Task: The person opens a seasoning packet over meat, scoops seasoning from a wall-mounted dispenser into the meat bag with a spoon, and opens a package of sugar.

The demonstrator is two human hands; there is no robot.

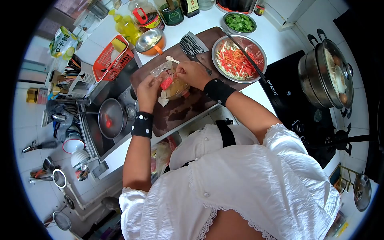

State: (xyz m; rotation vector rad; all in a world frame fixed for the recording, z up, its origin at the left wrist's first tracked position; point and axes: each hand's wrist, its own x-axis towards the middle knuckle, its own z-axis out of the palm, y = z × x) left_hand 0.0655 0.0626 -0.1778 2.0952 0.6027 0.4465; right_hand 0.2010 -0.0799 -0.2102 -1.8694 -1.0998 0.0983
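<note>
My left hand (149, 90) is closed on the edge of a clear plastic bag (175, 87) with a red patch and pale brownish contents. The bag is over the dark brown cutting board (184, 113). Pinched in my right hand (193, 74) is a small white spoon (172, 59), its tip pointing left above the bag's upper end. A cleaver (193, 45) with a patterned blade lies on the board beyond my right hand. Right of it stands a perforated metal bowl (262, 51) of shredded orange and pale vegetables, with dark chopsticks (245, 51) across it.
Chopped greens fill a small bowl (240, 23) at the back. An orange-handled bowl (150, 42) and a red basket (113, 58) stand left of the board. The sink (105, 146) holds a pan (111, 119). A lidded steamer pot (326, 74) sits on the black cooktop (286, 82).
</note>
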